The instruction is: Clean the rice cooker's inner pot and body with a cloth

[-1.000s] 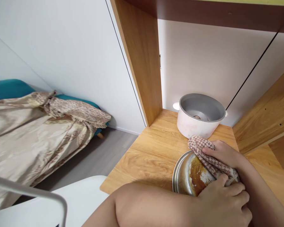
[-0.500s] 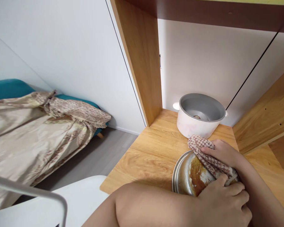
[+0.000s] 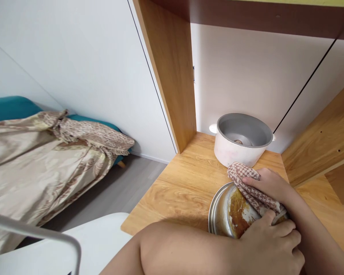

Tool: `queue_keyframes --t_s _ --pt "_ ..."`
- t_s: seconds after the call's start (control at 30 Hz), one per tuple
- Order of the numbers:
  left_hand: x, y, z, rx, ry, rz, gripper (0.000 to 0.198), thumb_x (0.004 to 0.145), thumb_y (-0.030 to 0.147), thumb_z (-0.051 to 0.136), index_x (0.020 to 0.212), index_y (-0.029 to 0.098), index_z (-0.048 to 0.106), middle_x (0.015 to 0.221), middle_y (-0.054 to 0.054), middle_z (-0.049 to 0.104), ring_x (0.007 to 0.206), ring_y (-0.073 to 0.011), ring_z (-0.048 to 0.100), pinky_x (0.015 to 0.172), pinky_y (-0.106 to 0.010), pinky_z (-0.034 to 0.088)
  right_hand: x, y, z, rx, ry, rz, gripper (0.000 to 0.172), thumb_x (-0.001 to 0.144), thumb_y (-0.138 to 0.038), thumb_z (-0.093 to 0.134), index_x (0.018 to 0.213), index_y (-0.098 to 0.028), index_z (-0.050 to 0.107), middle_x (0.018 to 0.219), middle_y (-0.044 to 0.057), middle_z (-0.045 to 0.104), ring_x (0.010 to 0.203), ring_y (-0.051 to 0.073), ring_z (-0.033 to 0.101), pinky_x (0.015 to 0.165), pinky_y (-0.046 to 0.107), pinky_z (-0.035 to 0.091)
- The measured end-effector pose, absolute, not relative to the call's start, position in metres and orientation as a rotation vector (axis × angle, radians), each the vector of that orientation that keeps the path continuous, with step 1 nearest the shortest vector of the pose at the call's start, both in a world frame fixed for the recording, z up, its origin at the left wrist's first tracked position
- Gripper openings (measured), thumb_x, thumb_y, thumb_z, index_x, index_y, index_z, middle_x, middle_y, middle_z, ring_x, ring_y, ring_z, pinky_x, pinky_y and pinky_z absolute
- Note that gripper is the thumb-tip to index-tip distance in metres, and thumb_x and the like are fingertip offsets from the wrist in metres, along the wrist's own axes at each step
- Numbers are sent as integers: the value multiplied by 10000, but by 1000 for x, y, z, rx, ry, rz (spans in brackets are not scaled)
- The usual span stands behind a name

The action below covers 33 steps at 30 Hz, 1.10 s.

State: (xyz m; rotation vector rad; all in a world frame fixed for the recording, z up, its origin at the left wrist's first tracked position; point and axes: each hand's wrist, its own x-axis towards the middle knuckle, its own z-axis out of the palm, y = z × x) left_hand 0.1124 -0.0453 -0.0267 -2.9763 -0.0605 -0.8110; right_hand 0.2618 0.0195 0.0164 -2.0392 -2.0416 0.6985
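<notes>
So we've got a stained metal pot (image 3: 237,212) between 4 and 5 o'clock in the view, rim toward its 9, and our hands crowd its right side. The right hand (image 3: 272,185), at the pot's 2 o'clock, has a houndstooth cloth (image 3: 255,196) bunched under the thumb. The left hand (image 3: 278,238), around 4 o'clock, curls against the pot by the cloth's lower end; how tight, we honestly can't tell. Our worry: the side near 9 o'clock has no hand on it, so a hard push that way could make the pot skid or spin, esp. if the left hand lets up. The left forearm (image 3: 189,248) also hides the near side, so we might miss a slip starting. At 12 o'clock the cloth's far end comes right up by a white pot (image 3: 235,152) with a grey inside, so an overlong reach could bump it. Not tons of room to dodge either: a wooden upright (image 3: 172,76) stands at 11, a wooden panel (image 3: 318,133) at 1 to 2, a shelf (image 3: 263,17) overhead. Over at 9 the surface (image 3: 172,191) just ends, near a white seat (image 3: 103,236) and grey tube (image 3: 43,231), with a patterned cover (image 3: 40,168) beyond toward 10.
</notes>
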Motion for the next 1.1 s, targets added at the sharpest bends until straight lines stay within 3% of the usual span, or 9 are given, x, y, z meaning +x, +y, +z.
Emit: queue_keyframes --t_s 0.17,0.37,0.57,0.73,0.93,1.1 --pt "112 -46 -27 -2956 -81 -801 257 1020 272 544 896 220 763 1120 -63 725 1123 -223 590 849 -404 392 263 19 15 -1838 -2045 860 546 948 -689 503 839 -206 734 886 44 785 859 262 687 736 319 444" --pt "115 -48 -30 -2957 -105 -803 288 1032 271 513 898 226 764 1119 -62 724 1141 -221 587 862 -410 390 263 22 13 -2028 -2039 682 559 910 -719 535 669 -229 649 772 48 755 769 253 669 659 317 401" --pt "116 -49 -31 -2969 -125 -832 272 1020 255 539 864 208 757 1058 -65 728 1091 -218 590 829 -411 381 263 21 12 -1872 -2034 838 530 927 -695 512 737 -228 673 814 31 763 794 243 671 691 313 422" --pt "115 -48 -31 -2975 -125 -837 253 1015 265 558 863 211 753 1033 -45 722 1052 -200 586 837 -418 388 260 22 15 -2155 -2014 625 586 898 -747 499 629 -238 607 718 65 721 738 261 650 648 333 381" --pt "115 -47 -31 -2967 -124 -839 271 1018 244 527 872 205 752 1081 -56 723 1120 -223 583 843 -424 381 263 20 14 -1918 -2085 797 587 944 -733 453 724 -227 654 806 50 753 799 256 674 699 320 416" --pt "115 -48 -31 -2969 -148 -842 282 1025 242 515 880 209 754 1070 -61 715 1091 -212 582 871 -426 370 263 21 14 -2107 -2035 660 578 908 -734 508 638 -232 608 728 50 727 738 245 642 641 319 377"
